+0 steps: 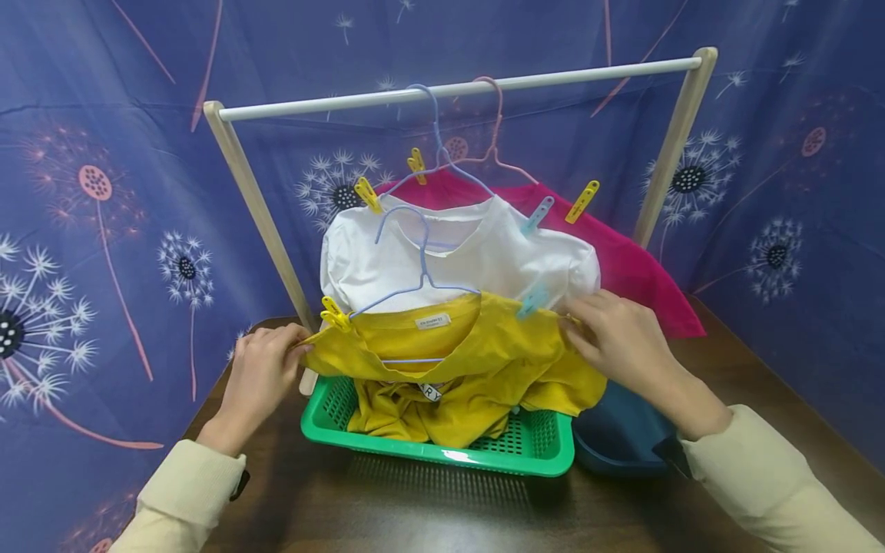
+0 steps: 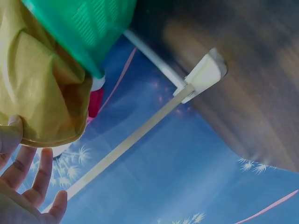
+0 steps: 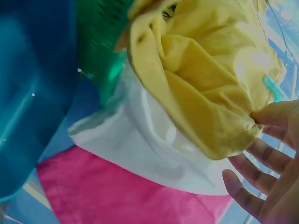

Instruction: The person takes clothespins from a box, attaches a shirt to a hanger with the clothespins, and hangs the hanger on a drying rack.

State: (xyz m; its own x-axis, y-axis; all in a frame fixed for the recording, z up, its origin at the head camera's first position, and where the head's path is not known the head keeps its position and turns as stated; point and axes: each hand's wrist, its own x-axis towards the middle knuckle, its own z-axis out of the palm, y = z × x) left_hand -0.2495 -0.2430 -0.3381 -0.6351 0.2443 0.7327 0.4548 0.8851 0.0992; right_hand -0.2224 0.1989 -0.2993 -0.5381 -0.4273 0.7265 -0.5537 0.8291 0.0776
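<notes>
A yellow T-shirt [image 1: 512, 346] on a blue hanger [image 1: 423, 265] is held up over a green basket [image 1: 442, 455], its lower part bunched inside. My left hand [image 1: 266, 372] pinches the shirt's left sleeve edge between thumb and fingers. At the other sleeve, my right hand [image 1: 618, 338] pinches the fabric; the right wrist view shows thumb and forefinger on it, other fingers spread. A yellow clothespin [image 1: 335, 315] clips the left shoulder and a light blue clothespin [image 1: 532, 301] the right. Behind hang a white T-shirt [image 1: 359, 257] and a magenta shirt [image 1: 636, 269].
The drying rack's white rod [image 1: 588, 77] rests on wooden legs [image 1: 259, 219] and carries both rear hangers. A dark blue basin [image 1: 618, 430] stands right of the basket on the brown table [image 1: 387, 514]. A patterned blue curtain [image 1: 138, 46] closes off the back and sides.
</notes>
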